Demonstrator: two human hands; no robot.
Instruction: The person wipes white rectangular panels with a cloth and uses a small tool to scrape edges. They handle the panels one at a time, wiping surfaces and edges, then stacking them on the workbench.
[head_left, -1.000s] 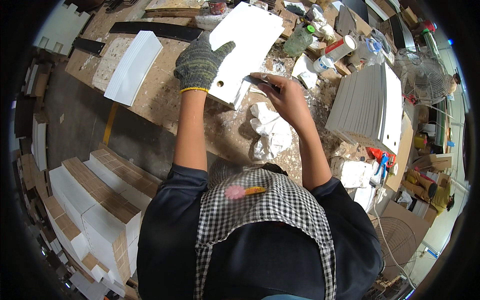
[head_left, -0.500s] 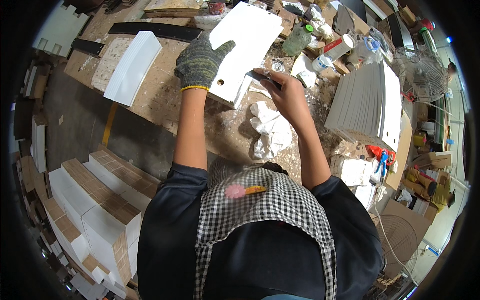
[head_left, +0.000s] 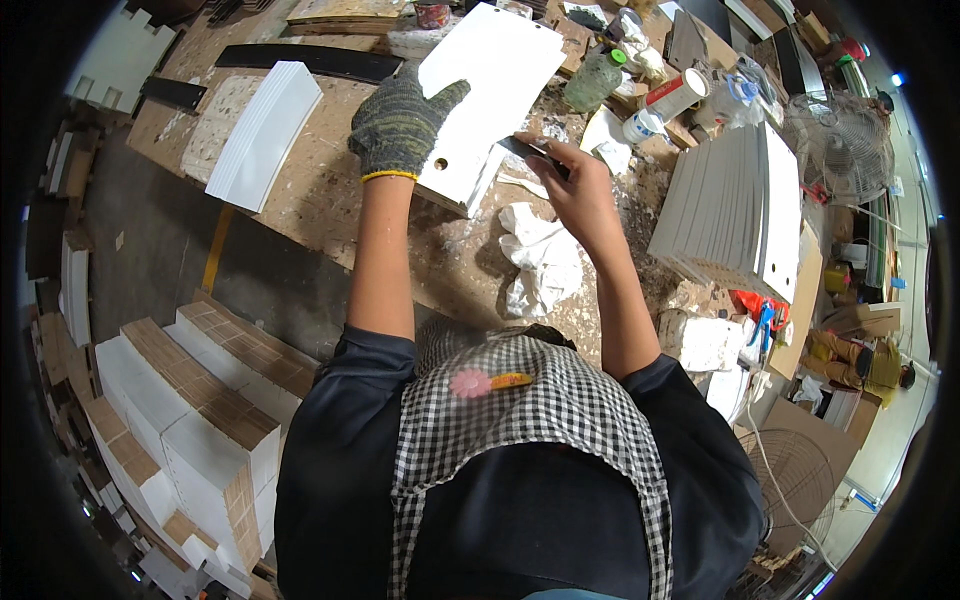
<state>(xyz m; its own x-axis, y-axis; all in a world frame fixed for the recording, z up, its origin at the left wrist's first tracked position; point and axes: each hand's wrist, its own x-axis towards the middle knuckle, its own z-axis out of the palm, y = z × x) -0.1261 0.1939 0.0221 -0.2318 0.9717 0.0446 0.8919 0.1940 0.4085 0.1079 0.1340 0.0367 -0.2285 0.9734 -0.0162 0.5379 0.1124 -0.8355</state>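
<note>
- Moved: right hand (head_left: 582,190) and dark tool (head_left: 540,160), slightly, tip now a bit farther up the board's right edge than a second ago. Left hand (head_left: 400,125) about unchanged.
- Meaning: a small shift along that edge; board (head_left: 495,75) looks steady, so the edge work seems still under way.
- Right fingers: bare, clamped on tool. Tip right by the edge; actual contact, can't tell.
- Left fingers: gloved, thumb spread over board's top face, the rest near its left edge; can't tell if they wrap it.
- Board: white, slanted on worktop (head_left: 450,265), hole near its close end.
- Around: rag (head_left: 540,260) below tool; left stack (head_left: 265,135) and right stack (head_left: 715,200) apart from board.
</note>
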